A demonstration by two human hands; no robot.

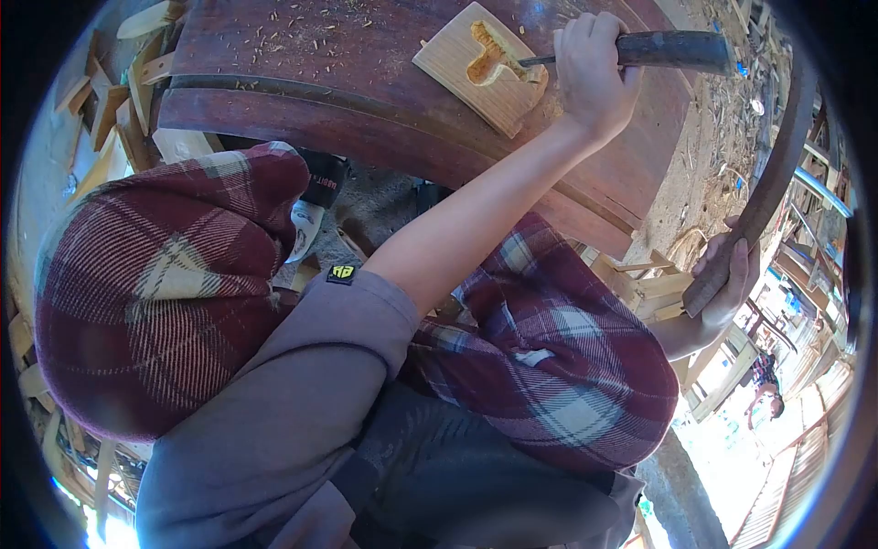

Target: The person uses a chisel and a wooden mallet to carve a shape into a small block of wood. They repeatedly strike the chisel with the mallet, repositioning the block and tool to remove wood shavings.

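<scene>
My left hand [594,87] is closed around a chisel [679,52] with a thick dark handle, held almost level. The chisel's narrow blade points left, its tip right at the edge of a curved recess [494,57] cut into a small pale wooden board [445,62]. That board lies at a slant on a dark reddish-brown wooden bench [320,55]. Over to the right, my right hand [739,274] grips one end of a long dark bar [764,197]. The bar rises beyond the chisel handle, apart from it.
Wood chips [315,37] are scattered over the bench. Offcuts [114,105] pile up at the left. My knees in plaid cloth [183,293] are close to the bench's near edge. Farther off at the right, another person [766,380] appears among timber.
</scene>
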